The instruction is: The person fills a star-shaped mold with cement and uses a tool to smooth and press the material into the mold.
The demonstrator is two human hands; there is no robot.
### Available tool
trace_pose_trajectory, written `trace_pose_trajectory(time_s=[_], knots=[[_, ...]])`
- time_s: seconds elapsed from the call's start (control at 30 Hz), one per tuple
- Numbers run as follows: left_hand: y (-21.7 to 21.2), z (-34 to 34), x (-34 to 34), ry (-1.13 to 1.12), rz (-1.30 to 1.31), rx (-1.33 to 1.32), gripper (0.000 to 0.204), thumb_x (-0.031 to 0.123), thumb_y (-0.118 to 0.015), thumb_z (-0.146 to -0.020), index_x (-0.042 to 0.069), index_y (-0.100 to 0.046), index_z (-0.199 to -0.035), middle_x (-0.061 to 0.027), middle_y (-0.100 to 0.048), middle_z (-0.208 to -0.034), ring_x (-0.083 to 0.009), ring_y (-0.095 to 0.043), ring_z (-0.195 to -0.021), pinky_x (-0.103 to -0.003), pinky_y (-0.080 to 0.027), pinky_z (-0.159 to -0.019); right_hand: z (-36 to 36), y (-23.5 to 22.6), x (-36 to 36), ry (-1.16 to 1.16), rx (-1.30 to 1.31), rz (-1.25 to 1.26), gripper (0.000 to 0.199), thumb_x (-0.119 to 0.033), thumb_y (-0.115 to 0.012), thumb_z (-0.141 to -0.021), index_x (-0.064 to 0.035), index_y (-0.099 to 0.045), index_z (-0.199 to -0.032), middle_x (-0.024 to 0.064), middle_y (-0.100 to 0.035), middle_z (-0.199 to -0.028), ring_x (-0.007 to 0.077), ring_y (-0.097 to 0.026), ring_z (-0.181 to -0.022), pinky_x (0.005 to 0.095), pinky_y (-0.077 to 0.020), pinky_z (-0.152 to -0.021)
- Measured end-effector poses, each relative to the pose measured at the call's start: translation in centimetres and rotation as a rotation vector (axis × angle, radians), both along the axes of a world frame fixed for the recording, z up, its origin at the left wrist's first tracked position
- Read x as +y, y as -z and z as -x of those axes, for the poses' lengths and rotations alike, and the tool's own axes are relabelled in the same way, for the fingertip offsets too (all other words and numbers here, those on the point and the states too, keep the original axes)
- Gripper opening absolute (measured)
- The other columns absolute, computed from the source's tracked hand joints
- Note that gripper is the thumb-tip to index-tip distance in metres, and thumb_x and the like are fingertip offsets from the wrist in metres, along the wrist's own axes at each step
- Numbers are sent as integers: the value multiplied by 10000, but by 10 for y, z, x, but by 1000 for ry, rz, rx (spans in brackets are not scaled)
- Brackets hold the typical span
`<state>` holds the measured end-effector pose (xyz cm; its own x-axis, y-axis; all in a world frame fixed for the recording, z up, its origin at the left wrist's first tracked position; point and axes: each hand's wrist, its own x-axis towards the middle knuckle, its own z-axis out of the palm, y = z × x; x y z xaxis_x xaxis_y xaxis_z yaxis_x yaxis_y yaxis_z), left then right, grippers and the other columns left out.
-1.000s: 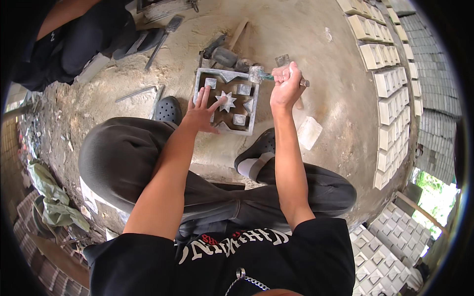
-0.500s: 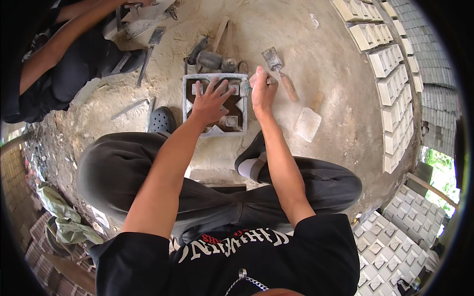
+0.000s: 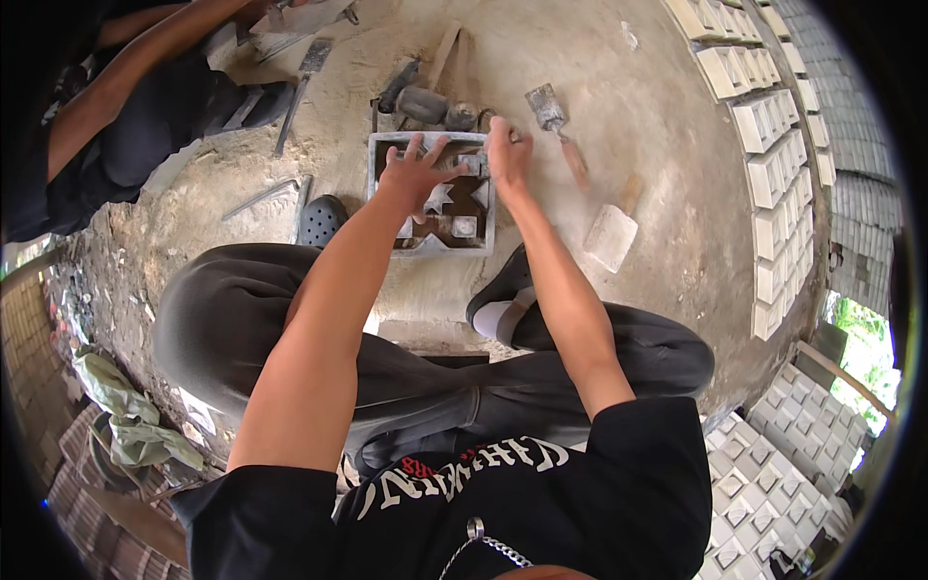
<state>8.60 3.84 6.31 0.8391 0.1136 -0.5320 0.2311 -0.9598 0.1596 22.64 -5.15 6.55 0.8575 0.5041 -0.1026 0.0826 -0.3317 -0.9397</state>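
Observation:
A square grey mould [image 3: 490, 227] lies on the floor before me, with small square blocks and a star-shaped piece [image 3: 440, 199] inside it. Over its left and far part my left hand [image 3: 418, 176] is spread, fingers apart and gripping nothing. I cannot tell whether its fingertips press on the blocks. At the mould's far right corner my right hand [image 3: 508, 159] is closed; what it holds is hidden by the fingers. Just beyond the far rim lie a dark-headed mallet [image 3: 422, 104] and a second mallet [image 3: 462, 117].
A trowel with a wooden handle [image 3: 549, 109] and a pale slab [image 3: 611, 238] lie to the right. At left are a bent metal rod [image 3: 259, 199] and a long-handled flat tool [image 3: 314, 58]. A co-worker's arm [image 3: 126, 87] is at far left; cast blocks [image 3: 773, 174] line the right.
My right hand has slid along the mould's right side to its far corner. My left hand stays spread over the mould, and the star piece now shows. The whole view has shifted slightly.

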Motion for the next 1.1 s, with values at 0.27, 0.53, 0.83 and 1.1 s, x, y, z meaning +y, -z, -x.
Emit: trace_pose_trajectory(time_s=[0.27, 0.53, 0.83, 1.1], knots=[[-1, 0, 10, 19, 43, 3, 1082, 303, -839, -600, 493, -164, -1423, -39, -13, -1562, -377, -162, -1399, -582, -329, -1034, 15, 2, -1, 73, 19, -47, 366, -215, -489, -818, 8, -367, -554, 10, -360, -490, 77, -364, -492, 330, -289, -456], [-2, 4, 6, 14, 47, 21, 1025, 327, -813, -643, 484, -170, -1426, -36, -15, -1562, -367, -148, -1404, -573, -305, -1054, 22, 5, -2, 225, 0, -38, 395, -239, -511, -815, 12, -406, -529, 20, -420, -488, 114, -418, -489, 336, -333, -480], [0, 11, 13, 22, 15, -52, 1027, 312, -812, -629, 462, -190, -1432, -44, -44, -1561, -366, -175, -1399, -560, -343, -1027, 3, -89, -1, -8, 245, -713, 348, -116, -495, -850, -82, -341, -540, -26, -332, -502, 67, -298, -443, 263, -205, -426], [1, 5, 10, 3, 20, -18, 1018, 298, -816, -631, 465, -204, -1427, -23, -36, -1562, -349, -164, -1405, -561, -332, -1035, 23, -56, -29, -193, 373, -748, 373, -122, -469, -866, -69, -345, -518, -25, -341, -488, 67, -297, -420, 261, -207, -406]])
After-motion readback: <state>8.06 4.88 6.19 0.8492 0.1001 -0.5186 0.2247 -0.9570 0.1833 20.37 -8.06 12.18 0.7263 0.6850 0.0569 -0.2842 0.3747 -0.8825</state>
